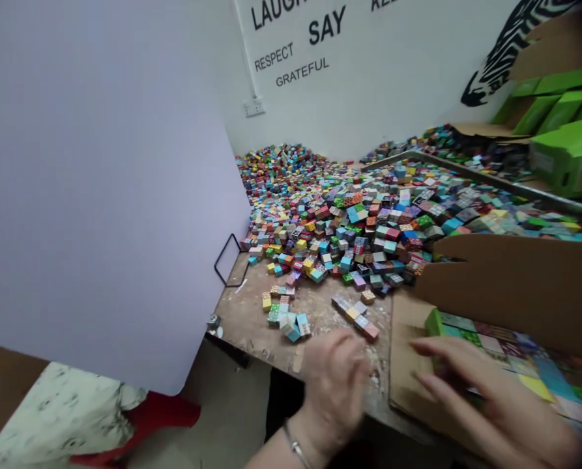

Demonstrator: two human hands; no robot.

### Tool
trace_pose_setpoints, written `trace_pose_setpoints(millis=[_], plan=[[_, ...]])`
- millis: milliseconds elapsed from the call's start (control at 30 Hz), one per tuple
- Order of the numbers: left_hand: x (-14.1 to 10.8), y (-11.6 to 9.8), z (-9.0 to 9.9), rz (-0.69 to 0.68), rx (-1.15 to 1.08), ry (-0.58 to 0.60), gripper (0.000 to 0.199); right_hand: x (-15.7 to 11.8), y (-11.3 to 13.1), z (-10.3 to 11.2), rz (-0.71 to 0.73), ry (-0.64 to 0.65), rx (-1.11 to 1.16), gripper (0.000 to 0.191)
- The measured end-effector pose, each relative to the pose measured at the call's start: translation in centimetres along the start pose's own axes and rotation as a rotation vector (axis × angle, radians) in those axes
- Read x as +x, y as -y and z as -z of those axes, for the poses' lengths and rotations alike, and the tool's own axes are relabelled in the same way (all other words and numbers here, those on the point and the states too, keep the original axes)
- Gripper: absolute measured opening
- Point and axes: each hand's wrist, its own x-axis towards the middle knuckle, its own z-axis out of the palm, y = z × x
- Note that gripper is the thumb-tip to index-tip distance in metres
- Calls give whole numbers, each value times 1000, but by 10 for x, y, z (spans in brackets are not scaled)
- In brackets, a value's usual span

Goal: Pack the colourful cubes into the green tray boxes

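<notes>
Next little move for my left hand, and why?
Probably reach for the short row of blocks: it lies on the table just beyond your left hand, while the box by your right hand already holds packed blocks.

White wall [398,111]: black lettering [326,25], "RESPECT", "SAY", "GRATEFUL" legible; top words cropped. Zebra decal [496,62] at upper right. Wall socket [254,108] at lower end of thin vertical conduit [245,49]. Large pale panel [115,163] fills left side, tilted in view. Black wire frame [223,250] beside its edge. Below: pale patterned cloth [60,410] over red object [166,412], identity unclear; light floor [217,404].
</notes>
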Motion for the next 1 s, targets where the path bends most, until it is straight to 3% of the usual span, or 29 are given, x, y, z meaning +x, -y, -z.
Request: trace_pose_setpoints(millis=[67,133,233,333,533,633,733,800,900,1000], plan=[[-13,32,16,136,177,-141,32,23,29,-22,109,34,4,35],[-19,58,24,243,306,-77,53,48,38,-41,154,41,-65,38],[-18,81,22,344,390,116,79,83,30,-62,76,61,-273,51],[-13,87,11,379,426,221,83,104,23,-76,-7,126,-424,60],[-9,85,2,386,486,237,79,114,36,-88,-129,236,-494,32],[-7,86,4,404,468,251,76,117,42,-87,-152,246,-456,26],[-6,93,5,393,409,222,76,117,48,-74,-159,196,-385,26],[-8,102,5,353,358,174,76,111,54,-54,-153,124,-291,26],[-10,113,8,216,284,69,73,85,54,-8,-135,1,-162,25],[-4,109,12,76,222,-39,67,47,24,45,-185,-119,-202,26]])
